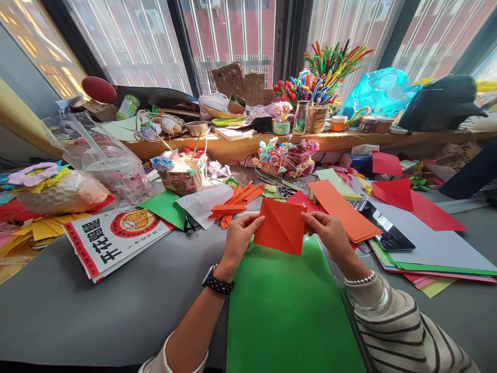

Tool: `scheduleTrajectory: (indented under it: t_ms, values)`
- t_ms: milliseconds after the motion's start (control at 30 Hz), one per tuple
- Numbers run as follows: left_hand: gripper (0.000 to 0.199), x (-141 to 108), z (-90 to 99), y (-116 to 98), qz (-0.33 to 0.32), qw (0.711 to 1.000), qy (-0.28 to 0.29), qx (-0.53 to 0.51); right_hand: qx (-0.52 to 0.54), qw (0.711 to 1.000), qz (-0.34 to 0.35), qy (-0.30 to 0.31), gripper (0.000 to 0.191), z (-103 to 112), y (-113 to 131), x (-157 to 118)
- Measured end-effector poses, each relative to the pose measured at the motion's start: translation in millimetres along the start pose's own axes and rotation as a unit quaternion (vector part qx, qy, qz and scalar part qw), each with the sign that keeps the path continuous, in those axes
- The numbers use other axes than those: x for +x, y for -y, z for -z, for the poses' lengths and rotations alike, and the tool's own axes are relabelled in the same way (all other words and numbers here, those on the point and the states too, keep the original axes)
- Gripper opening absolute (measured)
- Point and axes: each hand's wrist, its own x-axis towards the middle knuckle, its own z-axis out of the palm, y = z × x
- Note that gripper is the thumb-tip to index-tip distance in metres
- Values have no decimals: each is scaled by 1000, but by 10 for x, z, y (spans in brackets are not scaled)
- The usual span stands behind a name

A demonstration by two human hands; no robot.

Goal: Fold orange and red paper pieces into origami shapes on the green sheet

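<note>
A square of orange-red paper [279, 226] with a diagonal crease is held up between my two hands. My left hand [244, 230] pinches its left edge between thumb and fingers. At the upper right corner, my right hand [324, 230] grips it the same way. Beneath the square lies a large green sheet [287, 311] on the grey table. Folded orange paper strips [235, 202] are piled just beyond my left hand. Behind my right hand rests a stack of orange paper rectangles [341, 210].
A black phone [386, 228] lies on sheets of white and coloured paper [438, 248] at the right. To the left are a printed paper bag [116, 238] and a clear plastic cup [112, 166]. Flower baskets [182, 176] and pipe cleaners [310, 93] stand toward the window.
</note>
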Motion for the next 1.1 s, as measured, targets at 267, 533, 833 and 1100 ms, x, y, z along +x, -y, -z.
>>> scheduleTrajectory:
  t_ms: [267, 533, 833, 1100]
  values:
    - [31, -14, -31, -11, 5, 998, 46, -32, -19, 1000, 13, -8, 27, -14, 21, -9]
    - [27, -37, -13, -57, 83, 989, 125, -13, 59, 997, -34, 28, 25, -18, 40, -18]
    - [27, -94, -33, -88, 67, 963, 229, 125, -52, 988, -51, 139, 24, -56, 113, -56]
    - [31, -75, -48, -60, 4, 939, 269, 215, -131, 974, 15, 186, 24, -147, 12, -57]
